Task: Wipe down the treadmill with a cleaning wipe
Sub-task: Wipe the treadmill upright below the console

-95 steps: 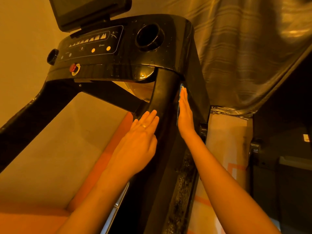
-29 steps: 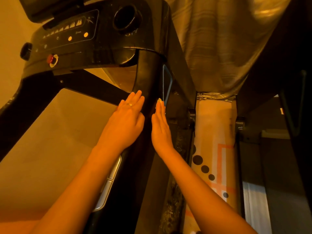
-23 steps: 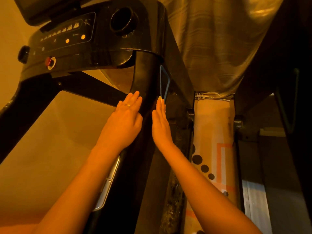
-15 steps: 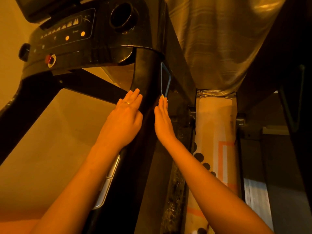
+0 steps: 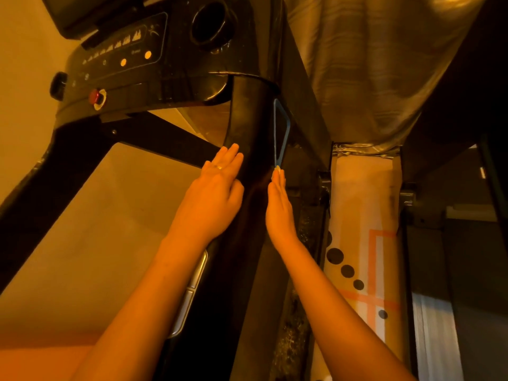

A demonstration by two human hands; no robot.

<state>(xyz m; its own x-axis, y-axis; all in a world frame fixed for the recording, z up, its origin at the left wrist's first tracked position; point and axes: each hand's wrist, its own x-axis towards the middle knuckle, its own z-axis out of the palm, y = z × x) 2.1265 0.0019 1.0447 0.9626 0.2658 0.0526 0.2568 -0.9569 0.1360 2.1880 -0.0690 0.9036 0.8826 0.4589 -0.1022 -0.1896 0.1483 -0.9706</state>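
The black treadmill's right upright post (image 5: pixel 253 119) rises to the console (image 5: pixel 170 70). My left hand (image 5: pixel 211 199) lies flat on the post's left face, fingers straight, a ring on one finger. My right hand (image 5: pixel 279 207) is seen edge-on, pressed flat against the post's right side. Its fingertips touch the lower tip of a blue outlined marking (image 5: pixel 281 127). A pale sliver (image 5: pixel 277 169) shows at those fingertips; the wipe is otherwise hidden under the palm.
The console carries a red safety knob (image 5: pixel 96 97), orange buttons and a round cup holder (image 5: pixel 210 23). The left handrail (image 5: pixel 55 174) slants down. A shiny curtain (image 5: pixel 371 64) hangs right of the post, above a patterned panel (image 5: pixel 365 243) and a dark frame (image 5: pixel 467 243).
My right hand slid down the post's right side, then edged back up to the tip of the blue marking. My left hand stayed flat on the left face.
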